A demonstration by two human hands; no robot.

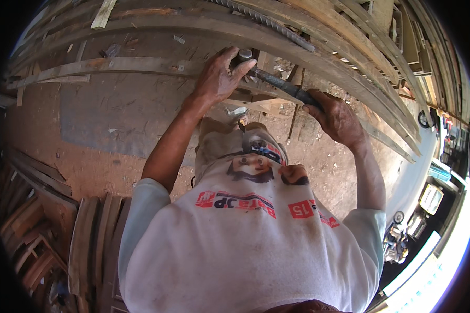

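From where I stand, the hammer (281,84) lies slantwise in front of the person's shirt (230,250), its head at the left and its handle running to the right; the right hand (337,117) is closed round the grip end; the left hand (219,75) is half curled at the head, thumb across it and fingers beyond, though I cannot tell how firmly it grips, or whether it pinches anything small; to do this well, I'd keep the right wrist loose and the hold well back, and clear the left thumb from the head before any swing; as for edges, the long beam (297,52) passes close ahead of the hands, with the ribbed metal rod (277,28) just past it, so forward room looks tight; the plank (136,64) reaches in from the left toward the left wrist; the freer space seems to be over the dirt floor (326,167) by the right forearm, while stacked boards (89,250) crowd the left rear.
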